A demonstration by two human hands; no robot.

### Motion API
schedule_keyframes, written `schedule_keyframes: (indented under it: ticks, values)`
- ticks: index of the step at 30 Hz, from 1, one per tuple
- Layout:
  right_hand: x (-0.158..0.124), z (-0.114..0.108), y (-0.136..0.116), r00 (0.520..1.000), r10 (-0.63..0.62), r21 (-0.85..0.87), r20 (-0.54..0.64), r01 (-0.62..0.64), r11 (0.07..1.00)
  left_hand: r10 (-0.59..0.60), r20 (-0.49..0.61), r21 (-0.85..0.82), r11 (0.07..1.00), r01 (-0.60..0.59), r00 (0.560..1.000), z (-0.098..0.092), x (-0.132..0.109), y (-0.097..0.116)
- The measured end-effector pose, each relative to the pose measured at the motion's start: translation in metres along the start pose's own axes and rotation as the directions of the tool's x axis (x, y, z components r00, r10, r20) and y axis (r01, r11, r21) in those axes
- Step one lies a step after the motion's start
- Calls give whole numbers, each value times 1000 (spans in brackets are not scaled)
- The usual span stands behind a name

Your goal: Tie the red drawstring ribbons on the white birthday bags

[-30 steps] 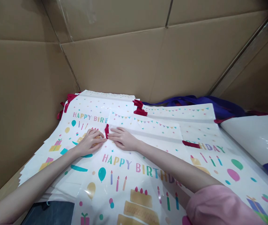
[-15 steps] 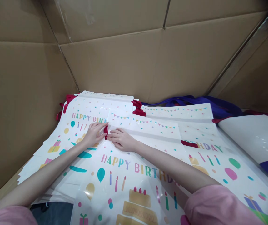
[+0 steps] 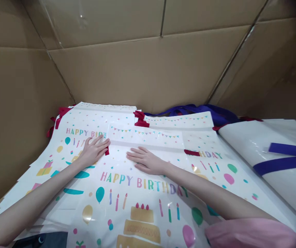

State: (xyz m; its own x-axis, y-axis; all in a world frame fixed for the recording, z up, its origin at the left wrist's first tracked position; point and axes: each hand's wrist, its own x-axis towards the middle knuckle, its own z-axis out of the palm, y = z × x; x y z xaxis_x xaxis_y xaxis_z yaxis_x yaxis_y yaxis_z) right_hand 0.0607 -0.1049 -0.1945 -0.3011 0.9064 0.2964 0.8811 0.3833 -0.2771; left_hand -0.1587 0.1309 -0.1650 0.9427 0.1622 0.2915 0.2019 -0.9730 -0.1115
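A white birthday-print bag point(image 3: 142, 182) lies flat in front of me, with balloons, candles and a tiered cake on it. My left hand point(image 3: 93, 151) rests at its left upper edge, fingers spread, fingertips beside a short red strap point(image 3: 107, 151). Flat on the bag's upper part, above the lettering, is my right hand point(image 3: 148, 161), fingers stretched out and holding nothing. Another red strap point(image 3: 191, 152) sticks out at the bag's right edge. Under it, matching bags point(image 3: 86, 119) are stacked at the left, and another printed bag point(image 3: 215, 172) lies at the right.
Tall cardboard walls point(image 3: 127, 69) enclose the back and sides. Bunched red straps point(image 3: 140, 119) lie between the stacks. Purple straps point(image 3: 212, 115) are heaped behind, and a white bag with purple bands point(image 3: 264, 144) lies at the right. Dark fabric point(image 3: 47, 240) shows at lower left.
Both hands have loosened from the left red strap. My right hand has drawn away from it to the right and lies flat; my left fingers have spread. The view has shifted right.
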Motion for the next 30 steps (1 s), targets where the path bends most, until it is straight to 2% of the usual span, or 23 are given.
schedule_keyframes:
  ticks: [2,4,5,7,8,10,12,15,18,22,27,30]
  values:
    - [-42,-15,9,996,89,-3,-7,-89,996,9,4,16,1000,-9,1000,0,0,-1]
    - [-82,-33,25,973,218,-16,-76,-220,975,15,14,26,1000,-15,1000,0,0,-1]
    - [-100,-43,36,939,309,-23,-154,-316,948,15,21,28,999,-15,1000,0,1,-2]
    - [-130,-63,61,802,509,-16,-312,-540,841,8,36,28,1000,-9,999,0,1,-2]
    - [-141,-73,75,732,602,-16,-319,-639,769,4,41,27,1000,-5,999,1,1,-3]
    - [-155,-88,98,668,729,0,-148,-737,676,0,44,21,1000,-1,999,2,1,-5]
    - [-158,-97,114,625,778,39,65,-780,624,-6,42,10,1000,6,999,3,1,-7]
    - [-152,-103,123,595,737,108,321,-796,595,-21,40,-9,1000,21,999,4,1,-9]
    - [-147,-107,124,588,678,157,441,-794,587,-26,47,-13,1000,27,999,3,2,-8]
    - [-159,-114,128,603,691,261,398,-797,545,-20,76,-4,1000,21,997,0,3,-7]
    - [-188,-112,141,562,736,347,378,-823,450,-16,79,-11,1000,17,997,-3,5,-7]
    - [-196,-108,146,562,747,392,354,-815,427,-17,71,-5,1000,17,997,-5,6,-7]
